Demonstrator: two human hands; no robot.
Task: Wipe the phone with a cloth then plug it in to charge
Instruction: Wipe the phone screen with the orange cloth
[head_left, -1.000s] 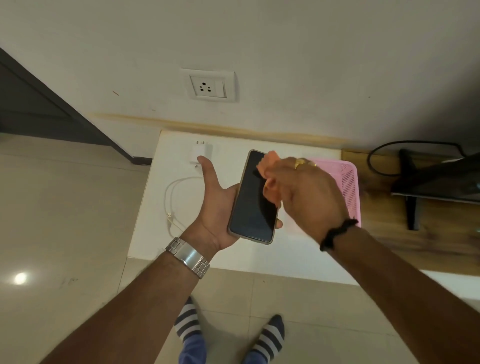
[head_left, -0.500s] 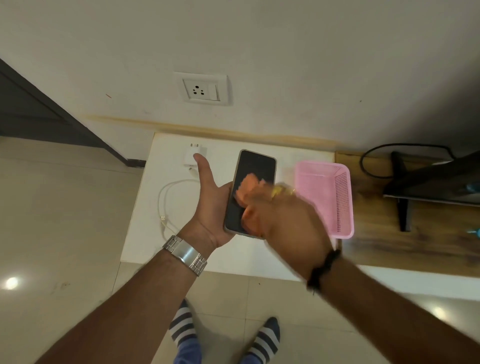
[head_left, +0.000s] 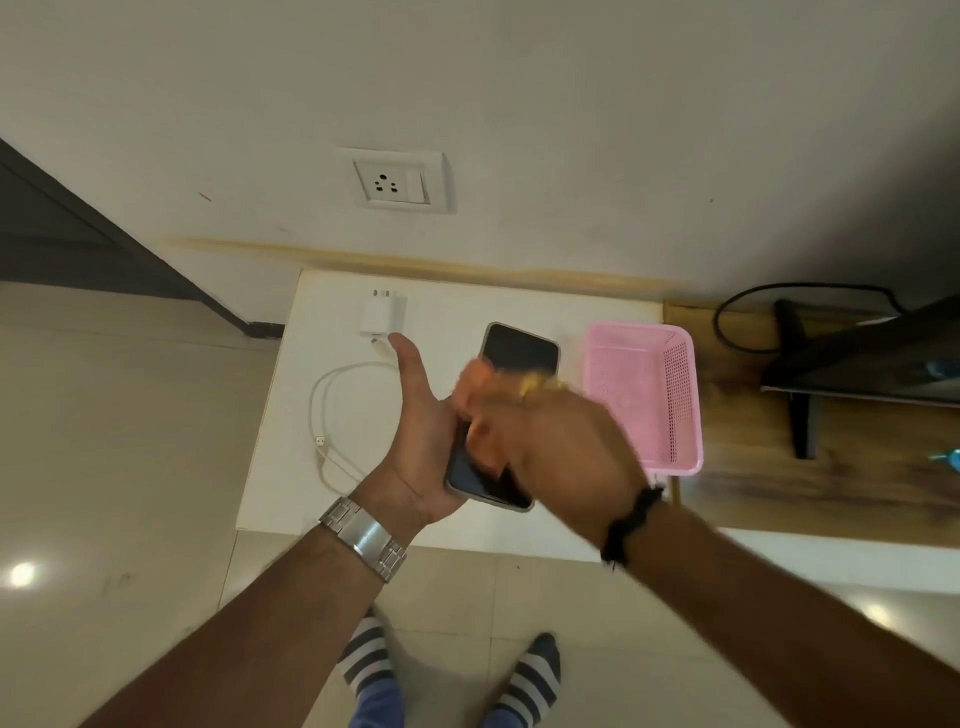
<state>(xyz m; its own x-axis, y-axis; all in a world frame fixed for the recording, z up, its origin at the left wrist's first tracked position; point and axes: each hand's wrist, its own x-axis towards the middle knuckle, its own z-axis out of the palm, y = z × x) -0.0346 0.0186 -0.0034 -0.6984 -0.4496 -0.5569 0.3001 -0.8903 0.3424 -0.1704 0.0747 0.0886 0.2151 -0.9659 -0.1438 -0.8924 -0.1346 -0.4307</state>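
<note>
White table (head_left: 519, 296): left hand (head_left: 421, 447) cradles phone (head_left: 519, 353), right hand (head_left: 566, 447) fingers pinch orange cloth (head_left: 480, 382); no legible writing.

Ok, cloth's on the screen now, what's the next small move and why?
Probably one more stroke up to the uncovered top of the dark-screened phone: the right hand presses the orange cloth mid-screen, the left hand cradles it, and the white charger lies unplugged.

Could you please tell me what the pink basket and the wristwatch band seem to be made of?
The pink basket looks like moulded plastic: even pastel colour, perforated mesh walls, a smooth thick rim. The wristwatch band on the left wrist looks like brushed steel or a similar metal: silvery links with a soft sheen, though the alloy cannot be told.
</note>
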